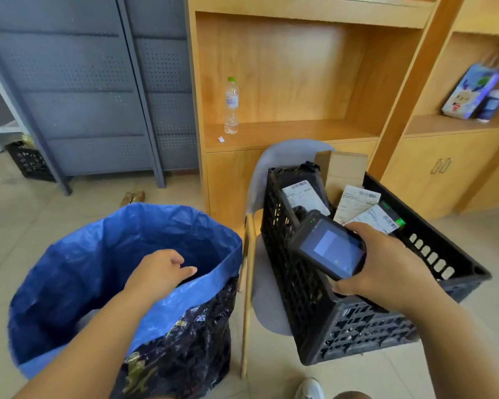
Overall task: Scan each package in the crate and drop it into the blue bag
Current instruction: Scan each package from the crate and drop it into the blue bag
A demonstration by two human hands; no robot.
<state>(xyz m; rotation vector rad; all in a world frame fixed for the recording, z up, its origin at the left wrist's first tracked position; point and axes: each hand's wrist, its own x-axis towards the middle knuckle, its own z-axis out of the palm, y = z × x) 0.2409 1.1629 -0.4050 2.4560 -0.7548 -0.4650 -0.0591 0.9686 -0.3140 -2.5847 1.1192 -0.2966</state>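
A black plastic crate (432, 251) sits tilted on a grey chair (267, 300). Inside it lie a black package with a white barcode label (303, 194), a brown cardboard box (343, 171) and white-labelled packages (357, 203). My right hand (386, 263) grips a black handheld scanner (329, 246) with a lit screen, held over the crate's near side. The blue bag (121, 234) stands open on the floor at the left. My left hand (162, 269) hovers over its mouth, fingers relaxed and holding nothing. What lies inside the bag is in shadow.
A wooden shelf unit (285, 131) stands behind the crate, with a water bottle (231, 106) on it. A colourful gift bag (470, 93) and a cup sit on the right shelf. Grey metal cabinets and another black crate (29, 159) are at the left. A shoe (310, 388) shows below.
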